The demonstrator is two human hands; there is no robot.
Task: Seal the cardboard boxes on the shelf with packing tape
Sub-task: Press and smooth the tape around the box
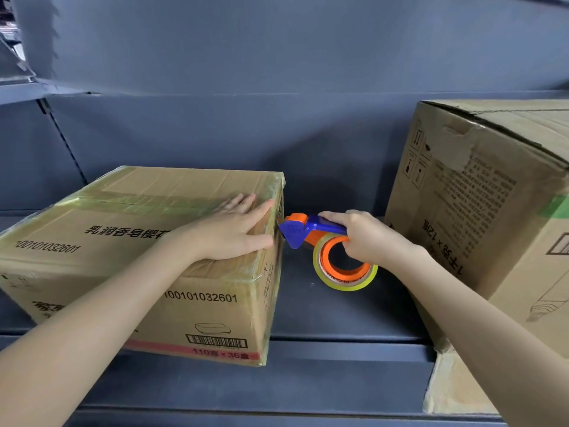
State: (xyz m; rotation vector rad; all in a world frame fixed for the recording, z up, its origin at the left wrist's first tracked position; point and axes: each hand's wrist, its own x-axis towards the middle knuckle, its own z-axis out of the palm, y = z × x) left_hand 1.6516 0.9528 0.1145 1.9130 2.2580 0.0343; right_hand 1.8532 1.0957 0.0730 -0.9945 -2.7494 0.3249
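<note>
Head view: left hand (237, 229) lies flat, fingers straight, on the taped cardboard box (147, 257) on the shelf (338, 349); right hand (366, 235) grips the tape dispenser (311, 231) at the box's right edge.

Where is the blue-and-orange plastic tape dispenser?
Head view, centre: the right hand grips the tape dispenser, its nose at the right side of the taped brown cardboard box.

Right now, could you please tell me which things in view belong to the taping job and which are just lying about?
Job: left box, under the left hand; tape dispenser, gripped by the right hand; right box.
Just lying about: cardboard piece at lower right; the shelf itself.
</note>
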